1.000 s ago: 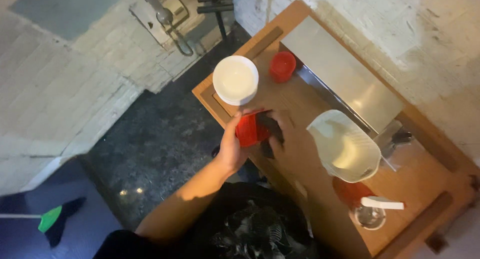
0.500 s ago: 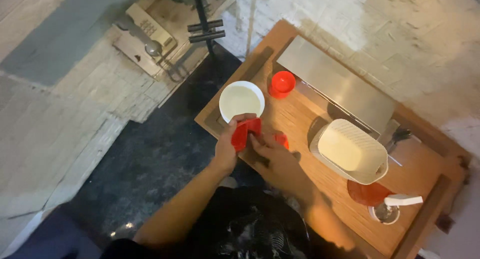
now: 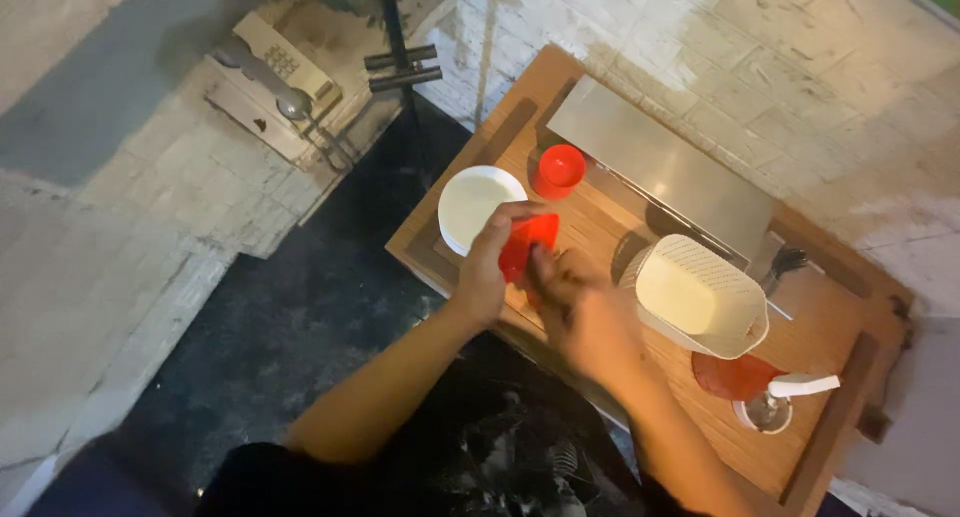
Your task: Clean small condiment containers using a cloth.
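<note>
head view: left hand (image 3: 487,267) grasps a red cup (image 3: 527,245) above the wooden counter (image 3: 820,317), just beside a white bowl (image 3: 478,205). right hand (image 3: 580,312) blurred, fingertips touching the cup's lower side; cannot tell its grip. second red cup (image 3: 560,168) stands near a steel tray (image 3: 660,167). white basket (image 3: 700,297) to the right, red lid (image 3: 735,375) below it.

I hold a bright red cup (image 3: 527,245) in my left hand (image 3: 485,267). Above it sits a white bowl (image 3: 478,207) and a small red cup (image 3: 560,168). On the right is a white basket (image 3: 700,297) (with thin lines on its sides). The table (image 3: 815,327) is brown wood, and the tray (image 3: 660,167) is shiny grey.
</note>
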